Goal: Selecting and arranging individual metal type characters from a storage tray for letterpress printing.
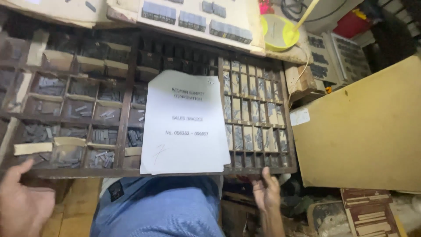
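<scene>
right hand point(266, 189): 5 o'clock, fingers curled up onto the front rail of the type case point(131, 172), gripping it.
left hand point(22, 204): 8 o'clock, fingers spread, just below the rail; contact unclear, can't tell if it grips.
type case: wooden compartment tray, centre frame, above the lap. Full of metal sorts point(101, 157), so judged heavy, rigid, spill-prone if tilted. Best hold: front rail, both ends.
paper sheets point(184, 125): loose on top, light, likely to slide.
room: yellow board point(364, 131) at 3 o'clock, yellow bowl point(277, 31) at 1 o'clock, cluttered, dim.
</scene>
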